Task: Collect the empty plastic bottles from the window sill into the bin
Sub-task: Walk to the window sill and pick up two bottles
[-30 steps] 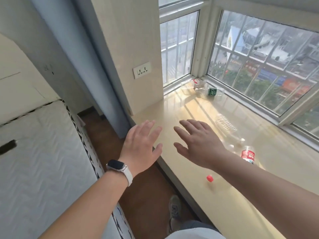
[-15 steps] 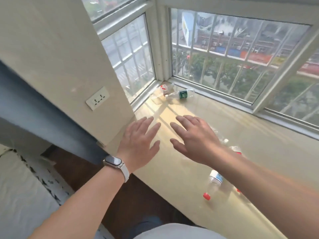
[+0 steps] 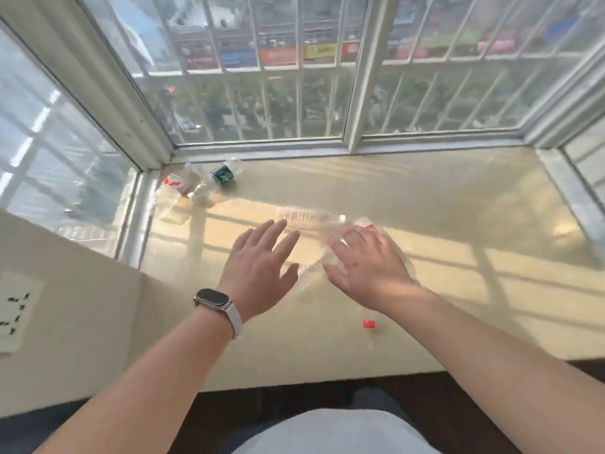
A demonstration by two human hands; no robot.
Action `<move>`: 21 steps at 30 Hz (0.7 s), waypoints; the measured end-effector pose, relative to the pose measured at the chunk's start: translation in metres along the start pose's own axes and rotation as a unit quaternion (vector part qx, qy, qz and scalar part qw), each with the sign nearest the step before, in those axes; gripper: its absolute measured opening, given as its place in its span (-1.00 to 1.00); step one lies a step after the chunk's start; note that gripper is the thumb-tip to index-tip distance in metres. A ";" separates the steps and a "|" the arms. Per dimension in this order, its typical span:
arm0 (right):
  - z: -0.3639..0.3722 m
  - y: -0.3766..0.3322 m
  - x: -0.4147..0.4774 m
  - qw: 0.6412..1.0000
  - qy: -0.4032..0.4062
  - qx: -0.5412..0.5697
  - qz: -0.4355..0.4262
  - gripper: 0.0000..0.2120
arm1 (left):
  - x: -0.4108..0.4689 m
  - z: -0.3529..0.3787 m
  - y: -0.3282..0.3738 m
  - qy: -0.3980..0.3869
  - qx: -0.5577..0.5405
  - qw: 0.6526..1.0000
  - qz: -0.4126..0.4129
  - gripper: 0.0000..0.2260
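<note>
Clear plastic lies just past the fingertips of both hands, and neither grip holds any of it. The left hand (image 3: 262,267) reaches palm-down over the window sill (image 3: 458,204), its grip spread, fingers straight and apart, thumb out to the right. The right hand (image 3: 368,268) hangs beside it in the same pose, grip spread too, thumb towards the left hand; the two are near but apart. Whether either palm touches the sill cannot be told. A smartwatch (image 3: 214,299) with a dark face and a white strap sits on the left wrist.

On the far side of the fingertips a clear bottle (image 3: 304,217) lies on its side across the sill, its white cap to the right. The left fingertips overlap its left end in the view, and contact cannot be told. A spot of red (image 3: 370,228) shows just beyond the right fingertips, too blurred to name. Between the hands is a patch of crinkled plastic (image 3: 309,276), equally blurred. Just near of the right wrist a small red cap (image 3: 369,324) shows on the sill.

Further out, in the far left corner of the sill, two more bottles lie close to the window frame (image 3: 355,93): a green-labelled bottle (image 3: 222,175) and, just left of it, a red-and-white-labelled bottle (image 3: 175,184). Bands of sunlight cross the sill. A wall socket (image 3: 13,314) sits on the near left wall
</note>
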State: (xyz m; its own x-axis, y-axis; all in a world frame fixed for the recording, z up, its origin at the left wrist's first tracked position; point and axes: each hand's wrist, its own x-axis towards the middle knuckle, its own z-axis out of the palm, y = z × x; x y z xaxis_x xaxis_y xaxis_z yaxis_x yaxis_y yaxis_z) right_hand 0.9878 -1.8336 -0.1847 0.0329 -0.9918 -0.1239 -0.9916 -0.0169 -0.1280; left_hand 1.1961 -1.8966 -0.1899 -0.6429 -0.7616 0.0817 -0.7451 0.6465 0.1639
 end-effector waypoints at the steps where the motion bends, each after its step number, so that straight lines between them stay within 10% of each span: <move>1: 0.007 0.002 -0.003 1.000 -0.008 0.000 0.029 -0.32 | 0.003 0.006 -0.004 -0.012 -0.010 1.000 0.013 -0.53; 21: 0.220 0.064 0.007 0.900 0.007 0.187 0.395 -0.51 | 0.065 0.224 -0.021 -0.217 -0.187 0.947 -0.142 -0.43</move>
State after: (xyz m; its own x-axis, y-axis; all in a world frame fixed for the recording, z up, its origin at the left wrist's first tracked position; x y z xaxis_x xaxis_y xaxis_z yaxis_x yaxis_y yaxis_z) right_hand 0.9523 -1.8140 -0.4099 -0.6668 -0.6777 -0.3100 -0.5939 0.7345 -0.3284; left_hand 1.1303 -1.9501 -0.4088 -0.4982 -0.7602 -0.4170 -0.8366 0.2950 0.4617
